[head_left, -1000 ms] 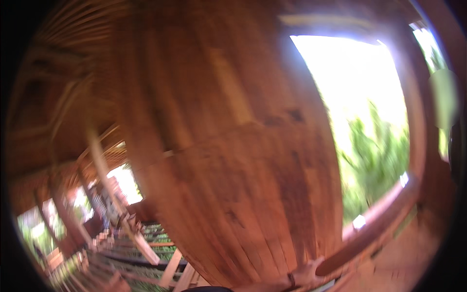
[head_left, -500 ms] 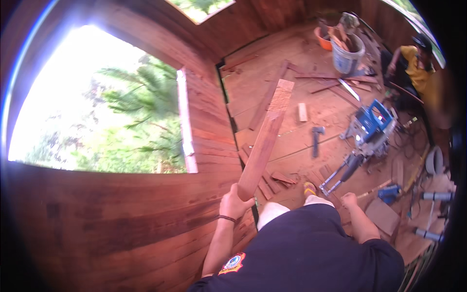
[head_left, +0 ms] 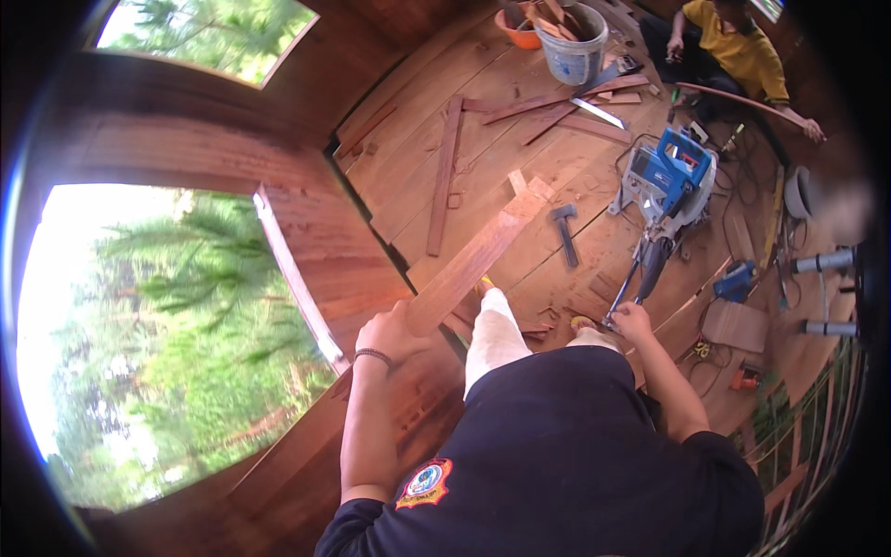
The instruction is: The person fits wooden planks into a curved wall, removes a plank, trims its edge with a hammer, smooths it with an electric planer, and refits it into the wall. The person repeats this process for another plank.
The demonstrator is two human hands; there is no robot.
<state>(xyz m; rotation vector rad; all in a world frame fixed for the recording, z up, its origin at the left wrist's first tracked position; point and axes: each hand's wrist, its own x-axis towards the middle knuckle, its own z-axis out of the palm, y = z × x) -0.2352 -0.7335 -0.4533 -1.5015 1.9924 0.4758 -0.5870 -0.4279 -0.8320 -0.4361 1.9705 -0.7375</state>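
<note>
A long reddish wooden board (head_left: 473, 255) with a rough, paler far end slants upward from my left hand (head_left: 385, 336), which grips its near end. My right hand (head_left: 633, 320) has its fingers curled beside the silver rails of a blue mitre saw (head_left: 677, 162); what, if anything, they hold is too small to make out. A hammer-like tool (head_left: 566, 237) lies on the plank floor (head_left: 390, 200) beyond my feet, near the board.
A person in yellow (head_left: 733, 46) sits at upper right with a long strip in hand. A bucket (head_left: 574, 60) of offcuts, scattered strips (head_left: 445, 176), a blue power tool (head_left: 733, 283) and cords surround the saw. A window opening (head_left: 167, 343) is at my left.
The view has swung from the wall down to the floor. Since half a second ago, my left hand and board have shifted left in view and the board tilts further rightward.
</note>
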